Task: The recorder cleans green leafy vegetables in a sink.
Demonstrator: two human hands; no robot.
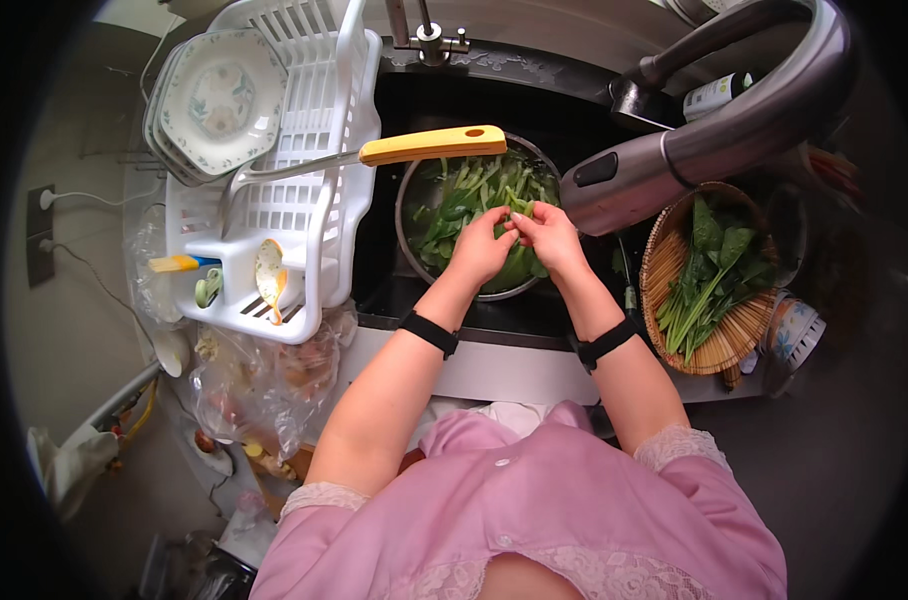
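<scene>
Over a round metal bowl [402,225] in the dark sink, my left hand [482,246] and my right hand [550,236] meet with their fingertips nearly touching. A leafy green stem [528,207] is pinched between the fingers of both hands. Water fills the bowl, and in it float loose leafy greens [454,214] with cut stems. My wrists and forearms hide part of the bowl's near side. To the right, a woven bamboo basket [655,300] holds more leafy greens [713,255] with long stems.
A large pull-out faucet [626,180] arches in from the right, its head close to the bowl. At left stands a white dish rack [341,195] with stacked plates [221,90]. A yellow-handled utensil [433,145] juts from it over the bowl. Plastic bags [274,382] lie below the rack.
</scene>
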